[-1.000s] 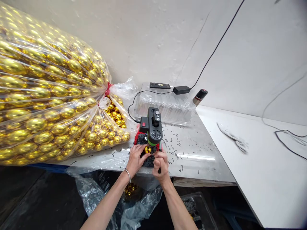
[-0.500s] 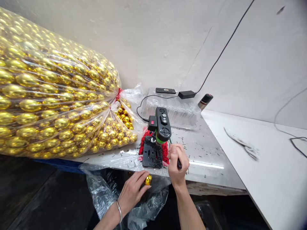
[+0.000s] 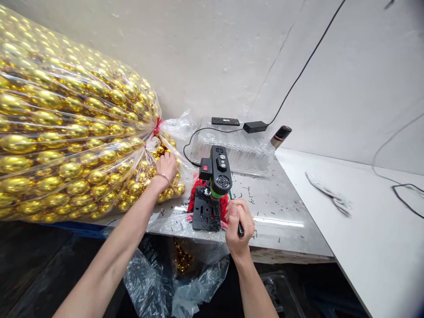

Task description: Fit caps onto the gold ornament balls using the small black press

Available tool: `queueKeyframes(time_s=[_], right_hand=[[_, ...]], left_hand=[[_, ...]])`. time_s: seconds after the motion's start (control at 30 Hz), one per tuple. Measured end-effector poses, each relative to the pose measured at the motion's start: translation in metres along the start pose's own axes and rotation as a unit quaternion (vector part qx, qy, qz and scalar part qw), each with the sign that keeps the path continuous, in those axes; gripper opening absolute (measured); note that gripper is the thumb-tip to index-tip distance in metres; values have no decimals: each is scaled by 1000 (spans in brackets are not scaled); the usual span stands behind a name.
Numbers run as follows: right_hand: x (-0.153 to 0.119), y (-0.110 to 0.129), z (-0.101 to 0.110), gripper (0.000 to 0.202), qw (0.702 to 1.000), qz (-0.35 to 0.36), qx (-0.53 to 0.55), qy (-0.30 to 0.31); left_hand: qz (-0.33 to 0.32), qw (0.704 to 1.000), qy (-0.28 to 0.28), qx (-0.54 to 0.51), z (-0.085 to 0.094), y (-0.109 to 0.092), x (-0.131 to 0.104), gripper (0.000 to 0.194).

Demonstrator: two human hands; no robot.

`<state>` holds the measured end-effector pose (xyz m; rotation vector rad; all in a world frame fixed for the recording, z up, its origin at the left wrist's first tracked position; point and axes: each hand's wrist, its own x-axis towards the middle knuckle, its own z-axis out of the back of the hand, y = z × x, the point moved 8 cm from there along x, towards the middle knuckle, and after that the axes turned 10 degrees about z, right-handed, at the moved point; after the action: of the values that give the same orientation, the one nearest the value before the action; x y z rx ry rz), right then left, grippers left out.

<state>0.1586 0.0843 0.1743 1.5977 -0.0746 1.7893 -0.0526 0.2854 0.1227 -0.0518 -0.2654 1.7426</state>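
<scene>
My left hand [image 3: 167, 167] reaches to the torn opening of a large clear bag of shiny gold balls [image 3: 69, 132]. Its fingertips point in among the balls and are hidden, so any hold there does not show. Wrapped around the black handle of a lever [image 3: 241, 229] is my right hand [image 3: 239, 221]. The lever belongs to a small black hand press [image 3: 221, 170] with a red switch box. The press's slotted black base plate [image 3: 202, 210] bears many small dark bits. Below the table edge, an open plastic bag [image 3: 195, 282] has gold balls [image 3: 183, 258] inside.
Under the press lies a red cloth or tray [image 3: 191, 205]. Behind stand a clear plastic box [image 3: 233, 150], a remote-like black bar [image 3: 225, 121], a power adapter [image 3: 255, 127] and a dark cylinder [image 3: 281, 136]. Dark bits litter the metal tabletop [image 3: 281, 207]. A whitish glove-like thing [image 3: 329, 194] lies at right.
My left hand has left its place above the lower bag, where it held a gold ball, and moved up-left to the big bag's opening. My right hand stays on the lever.
</scene>
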Motion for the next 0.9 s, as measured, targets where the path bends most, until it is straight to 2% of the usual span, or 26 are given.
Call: queueKeyframes(time_s=[0.1, 0.27, 0.37, 0.43, 0.47, 0.5, 0.53, 0.57, 0.63, 0.67, 0.7, 0.73, 0.8, 0.83, 0.9], right_hand=[[-1, 0, 0, 27, 1000, -3, -4, 4], [-3, 0, -1, 27, 1000, -4, -6, 9], [-3, 0, -1, 27, 1000, 3, -7, 8], [-2, 1, -1, 27, 1000, 9, -7, 10], [-2, 2, -1, 27, 1000, 11, -7, 10], [-2, 2, -2, 27, 1000, 13, -7, 10], [-3, 2, -1, 27, 1000, 14, -7, 8], [-3, 1, -1, 27, 1000, 14, -7, 7], [-4, 0, -1, 27, 1000, 13, -9, 5], [-5, -1, -1, 27, 1000, 12, -9, 5], [-5, -1, -1, 27, 1000, 12, -8, 5], [-6, -2, -1, 27, 1000, 12, -7, 5], [-6, -2, -1, 27, 1000, 13, -8, 5], [-6, -2, -1, 27, 1000, 13, -9, 6], [-5, -2, -1, 26, 1000, 13, -14, 8]], left_hand=[[18, 998, 60, 20, -19, -6, 26, 39], [24, 998, 58, -3, -42, -8, 20, 39], [32, 999, 38, -21, -39, -5, 17, 39], [44, 997, 18, -64, -28, -1, 20, 36], [60, 990, 7, -130, -20, 2, 21, 34], [86, 969, -1, -232, -12, 9, 21, 32], [118, 925, 0, -362, -5, 16, 19, 29], [150, 852, 15, -501, -3, 24, 14, 27], [192, 665, 93, -715, -5, 26, -3, 26], [201, 578, 143, -778, -7, 22, -16, 28], [207, 505, 193, -816, -8, 16, -31, 29], [215, 447, 231, -837, -9, 11, -47, 31], [239, 374, 287, -849, -17, 0, -81, 34], [251, 353, 310, -847, -23, -6, -98, 33], [271, 338, 346, -832, -40, -17, -125, 26]])
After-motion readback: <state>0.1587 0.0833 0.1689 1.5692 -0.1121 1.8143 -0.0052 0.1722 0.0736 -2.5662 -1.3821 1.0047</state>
